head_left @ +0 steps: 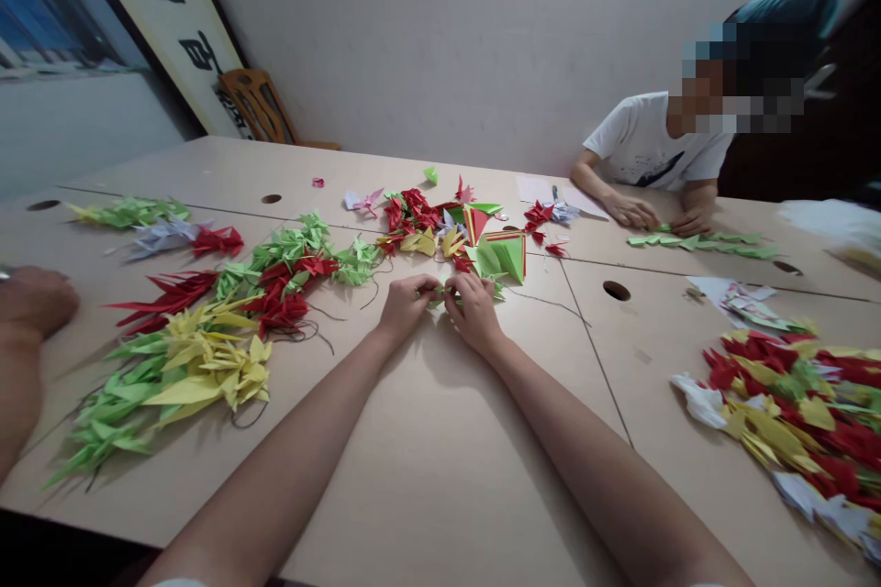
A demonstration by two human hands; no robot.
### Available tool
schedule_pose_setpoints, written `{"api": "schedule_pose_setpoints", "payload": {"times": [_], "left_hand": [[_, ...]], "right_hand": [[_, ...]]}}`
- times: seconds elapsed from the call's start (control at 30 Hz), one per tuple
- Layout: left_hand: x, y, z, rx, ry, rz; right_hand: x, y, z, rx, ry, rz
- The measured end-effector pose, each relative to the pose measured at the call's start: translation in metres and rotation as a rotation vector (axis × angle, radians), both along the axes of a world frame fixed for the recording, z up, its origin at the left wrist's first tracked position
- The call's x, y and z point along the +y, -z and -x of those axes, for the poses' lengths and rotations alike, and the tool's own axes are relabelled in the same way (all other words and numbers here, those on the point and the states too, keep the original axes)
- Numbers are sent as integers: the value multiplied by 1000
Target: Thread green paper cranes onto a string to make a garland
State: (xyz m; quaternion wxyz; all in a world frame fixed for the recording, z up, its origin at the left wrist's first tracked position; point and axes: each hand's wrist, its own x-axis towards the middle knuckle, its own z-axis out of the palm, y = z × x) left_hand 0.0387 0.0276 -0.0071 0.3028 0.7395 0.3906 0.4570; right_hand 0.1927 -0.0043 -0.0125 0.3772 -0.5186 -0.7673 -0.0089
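Observation:
My left hand (406,307) and my right hand (473,312) meet at the middle of the pale wooden table (440,440). Their fingertips pinch a small green origami crane (435,296), which they partly hide. A dark thread (543,304) runs off to the right of my hands. Just beyond them stand folded green paper pieces with red edges (499,257), and a loose heap of red origami cranes (411,213) lies farther back. A long bunch of green, yellow and red paper cranes (206,358) spreads to my left.
A co-worker's hand (41,301) rests at the left table edge. Across the table, a person in a white T-shirt (653,142) handles a string of green cranes (702,244). A large multicoloured crane pile (785,404) lies to the right. The table has round holes.

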Motion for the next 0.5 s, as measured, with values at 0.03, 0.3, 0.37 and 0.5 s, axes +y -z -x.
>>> {"api": "schedule_pose_setpoints", "payload": {"times": [0.03, 0.3, 0.37, 0.5], "left_hand": [[0, 0, 0, -16, -3, 16], [1, 2, 0, -51, -37, 38], [1, 2, 0, -28, -45, 19], [0, 1, 1, 43, -27, -39]], "right_hand": [[-1, -1, 0, -4, -4, 2], [-1, -3, 0, 57, -5, -14], [-1, -2, 0, 62, 0, -29], [-1, -2, 0, 22, 16, -53]]}}
